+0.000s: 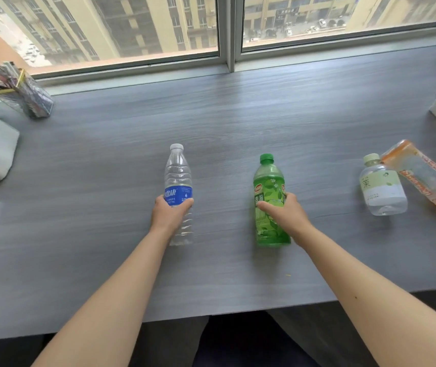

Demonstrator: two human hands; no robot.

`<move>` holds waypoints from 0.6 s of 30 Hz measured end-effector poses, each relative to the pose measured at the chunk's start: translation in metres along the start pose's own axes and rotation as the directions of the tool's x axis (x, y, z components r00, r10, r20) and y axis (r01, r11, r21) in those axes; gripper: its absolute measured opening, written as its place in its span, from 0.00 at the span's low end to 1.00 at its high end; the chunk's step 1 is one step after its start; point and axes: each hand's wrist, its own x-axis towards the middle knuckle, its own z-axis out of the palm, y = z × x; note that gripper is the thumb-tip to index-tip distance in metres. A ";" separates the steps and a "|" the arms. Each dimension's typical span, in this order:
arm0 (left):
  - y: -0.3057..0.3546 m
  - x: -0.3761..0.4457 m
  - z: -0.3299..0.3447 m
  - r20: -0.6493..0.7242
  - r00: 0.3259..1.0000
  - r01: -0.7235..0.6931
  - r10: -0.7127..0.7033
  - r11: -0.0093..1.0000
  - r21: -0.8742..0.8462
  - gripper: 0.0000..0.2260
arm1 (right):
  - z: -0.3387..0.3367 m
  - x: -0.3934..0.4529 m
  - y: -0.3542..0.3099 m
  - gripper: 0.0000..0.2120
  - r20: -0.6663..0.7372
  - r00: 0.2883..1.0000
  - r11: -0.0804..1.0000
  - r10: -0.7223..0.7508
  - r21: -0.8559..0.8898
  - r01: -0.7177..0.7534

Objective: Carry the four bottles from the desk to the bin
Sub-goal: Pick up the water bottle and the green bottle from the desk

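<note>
On grey tabletop (224, 123), centre: left hand (170, 211) wrapped round clear water bottle (178, 178), right hand (285, 210) wrapped round green tea bottle (268, 186); both upright, gripped mid-body, prob. to lift two per trip. Small pale-label bottle (382, 189) and orange bottle (423, 176) stand far right, touching, untouched by hands. Orange one cut off at frame edge. Bin not in view.

4 bottles: 1 clear w/ blue label (178, 181), 1 green (269, 197), 1 small pale-label (381, 189), 1 orange (428, 176), 2 hands: left hand (169, 213), right hand (287, 215)

Bright daylight from window (158, 27), soft shadows, edges warped, slightly blurred
</note>
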 end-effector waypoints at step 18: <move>-0.087 -0.143 -0.060 0.518 0.844 -0.097 0.138 0.990 -0.107 0.20 | -0.003 -0.155 0.082 0.38 0.129 0.988 0.930 -0.088 0.367 0.035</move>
